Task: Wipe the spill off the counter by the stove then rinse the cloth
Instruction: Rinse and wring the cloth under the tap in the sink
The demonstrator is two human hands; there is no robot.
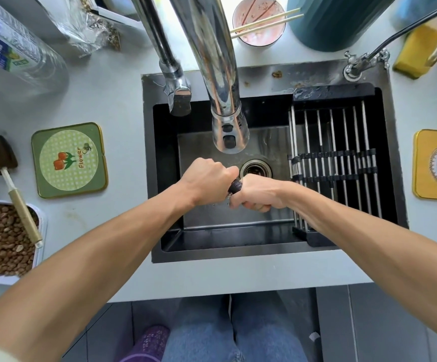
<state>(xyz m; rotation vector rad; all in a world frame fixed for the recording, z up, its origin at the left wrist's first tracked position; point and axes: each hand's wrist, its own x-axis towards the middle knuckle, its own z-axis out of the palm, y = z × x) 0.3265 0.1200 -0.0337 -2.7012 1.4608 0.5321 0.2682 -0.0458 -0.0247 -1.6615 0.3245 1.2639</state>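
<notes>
Gripping one dark cloth [235,186]: left hand [207,180], right hand [258,194], over one sink [212,246].

Views: one, head-worn, wide-angle.
Position: above the sink [392,142], close over the faucet [229,131].
Facing: steeply downward; the counter [123,105] is seen toward 12 o'clock, the floor toward 6 o'clock.
Nearness: forearms are seen entering from 7 and 4 o'clock.
Shared: nothing, only one view is given.

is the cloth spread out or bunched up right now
Bunched up. Only a small dark twist of cloth shows between the left hand and right hand, both gripping it over the sink.
</notes>
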